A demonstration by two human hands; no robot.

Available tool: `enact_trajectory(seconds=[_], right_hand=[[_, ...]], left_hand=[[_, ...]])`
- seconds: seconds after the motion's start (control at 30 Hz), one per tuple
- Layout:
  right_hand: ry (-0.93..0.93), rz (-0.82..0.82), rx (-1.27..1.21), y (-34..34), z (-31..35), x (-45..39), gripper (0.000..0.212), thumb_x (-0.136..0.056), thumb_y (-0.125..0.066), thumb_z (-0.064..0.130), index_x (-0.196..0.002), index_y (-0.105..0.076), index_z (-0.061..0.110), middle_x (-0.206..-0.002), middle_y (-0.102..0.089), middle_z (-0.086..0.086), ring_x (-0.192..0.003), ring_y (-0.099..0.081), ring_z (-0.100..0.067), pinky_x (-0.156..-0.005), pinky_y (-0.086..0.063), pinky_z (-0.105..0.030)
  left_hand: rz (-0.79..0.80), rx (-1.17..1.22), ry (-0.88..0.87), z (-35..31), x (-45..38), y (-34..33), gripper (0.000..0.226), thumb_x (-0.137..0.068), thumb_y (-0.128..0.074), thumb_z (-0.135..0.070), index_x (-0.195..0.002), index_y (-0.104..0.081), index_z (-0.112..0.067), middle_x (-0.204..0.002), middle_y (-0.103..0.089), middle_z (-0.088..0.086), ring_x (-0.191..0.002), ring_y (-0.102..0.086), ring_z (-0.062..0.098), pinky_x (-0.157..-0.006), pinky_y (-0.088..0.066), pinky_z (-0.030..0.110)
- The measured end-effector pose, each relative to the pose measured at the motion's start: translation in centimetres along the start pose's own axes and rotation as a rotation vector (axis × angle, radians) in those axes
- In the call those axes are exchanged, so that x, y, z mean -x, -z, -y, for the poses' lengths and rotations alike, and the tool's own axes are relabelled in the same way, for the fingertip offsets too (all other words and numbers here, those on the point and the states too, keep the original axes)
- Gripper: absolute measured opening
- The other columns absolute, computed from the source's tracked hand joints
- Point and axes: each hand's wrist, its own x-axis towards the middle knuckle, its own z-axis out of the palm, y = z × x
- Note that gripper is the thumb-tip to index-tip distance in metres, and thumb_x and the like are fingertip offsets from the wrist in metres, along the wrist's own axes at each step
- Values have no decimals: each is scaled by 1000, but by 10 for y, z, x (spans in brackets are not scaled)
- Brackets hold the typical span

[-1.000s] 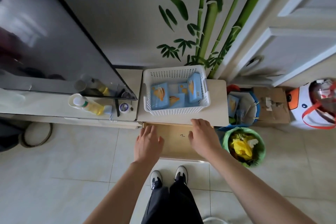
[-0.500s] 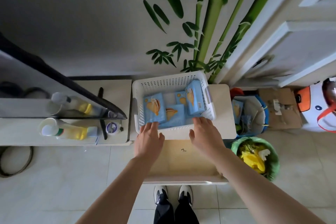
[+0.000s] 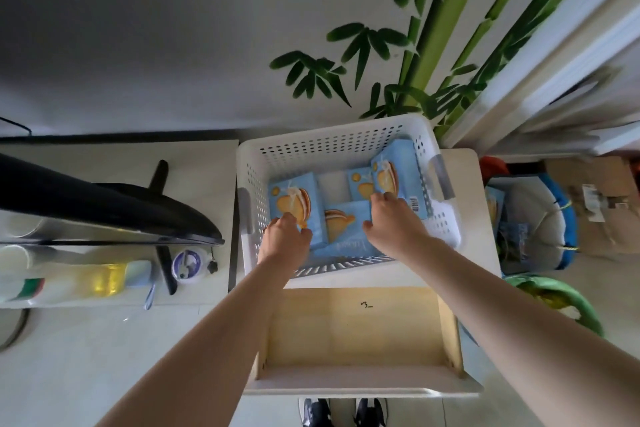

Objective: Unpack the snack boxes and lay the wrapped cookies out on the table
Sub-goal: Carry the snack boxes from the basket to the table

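Note:
A white perforated basket (image 3: 332, 146) stands on a small pale table (image 3: 471, 204) against the wall. Several light-blue snack boxes lie in it: one at the left (image 3: 298, 194), one flat in the middle (image 3: 346, 218), a small one (image 3: 360, 184) behind it, and one leaning at the right (image 3: 401, 166). Both my hands are inside the basket. My left hand (image 3: 284, 239) curls its fingers and thumb on the left box's near corner. My right hand (image 3: 394, 218) is spread, fingertips touching the near end of the right box, thumb over the middle box.
An open, bare wooden drawer (image 3: 360, 329) juts out below the basket, above my shoes (image 3: 343, 412). Left are a black screen (image 3: 104, 211), a yellow bottle (image 3: 100, 281) and a round tin (image 3: 187, 263). Right are a blue bag (image 3: 568, 218), a green bin (image 3: 561, 302) and cardboard (image 3: 602, 204).
Both hands have moved from the table's front edge forward into the basket and onto the boxes. The camera has come closer and tilted down.

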Motion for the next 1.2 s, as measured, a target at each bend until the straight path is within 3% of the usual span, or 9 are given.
enact_trajectory(seconds=[0.13, 0.2, 0.27, 0.37, 0.53, 0.7, 0.93, 1.03, 1.2], right_hand=[[28, 48, 9, -11, -2, -30, 53, -95, -55, 28, -136, -37, 0, -127, -50, -18, -116, -49, -36, -90, -43, -41], [62, 69, 44, -16, -3, -41, 50, -94, -56, 24, -133, -39, -2, -126, -50, -20, -115, -49, -35, -89, -40, -37], [79, 92, 98, -19, -3, -49, 44, -94, -55, 21, -128, -41, -4, -126, -49, -21, -115, -49, -35, -87, -37, -35], [76, 131, 148, -29, -5, -61, 46, -94, -54, 25, -127, -41, -3, -129, -47, -23, -117, -47, -38, -85, -37, -36], [46, 170, 158, -42, -7, -76, 49, -92, -57, 30, -129, -41, 1, -130, -46, -20, -120, -44, -39, -94, -43, -47], [43, 174, 163, -48, -9, -80, 52, -93, -56, 34, -131, -41, 1, -130, -48, -20, -121, -44, -39, -92, -41, -45], [35, 168, 101, -51, -16, -81, 49, -92, -59, 32, -126, -43, 1, -124, -51, -20, -115, -49, -37, -84, -45, -42], [30, 152, 74, -50, -16, -83, 49, -92, -60, 33, -123, -45, -1, -116, -56, -20, -106, -55, -36, -72, -41, -35], [11, 164, 81, -49, -17, -85, 62, -90, -63, 41, -126, -40, -4, -109, -60, -19, -98, -60, -33, -69, -46, -36]], left_hand=[[187, -2, 188, 1, -26, -9, 37, -97, -50, -23, -127, -47, -1, -112, -55, 15, -76, -47, 18, -60, -37, 28], [211, 81, 261, 6, -37, -17, 43, -97, -52, -23, -130, -41, 3, -94, -50, 12, -77, -48, 18, -51, -33, 25], [207, 115, 278, 10, -47, -23, 45, -97, -53, -25, -129, -44, 4, -89, -53, 11, -76, -52, 20, -50, -32, 26], [187, 79, 281, 13, -59, -31, 50, -99, -49, -36, -130, -47, 2, -120, -59, 20, -103, -60, 31, -66, -40, 30], [124, 41, 266, 12, -74, -42, 62, -90, -60, -44, -132, -46, 0, -129, -56, 22, -114, -57, 37, -92, -50, 42], [99, -15, 232, 12, -73, -48, 91, -87, -67, -47, -151, -18, -3, -154, -26, 26, -138, -34, 41, -111, -35, 51], [115, -28, 205, 11, -70, -52, 90, -90, -64, -45, -153, -12, -5, -159, -11, 25, -146, -18, 42, -115, -26, 51], [93, -55, 173, 7, -68, -51, 85, -92, -62, -43, -151, -17, -4, -153, -22, 23, -140, -30, 41, -110, -33, 48], [75, -51, 108, 6, -64, -53, 79, -89, -66, -41, -146, -24, -5, -151, -23, 18, -131, -42, 40, -105, -42, 49]])
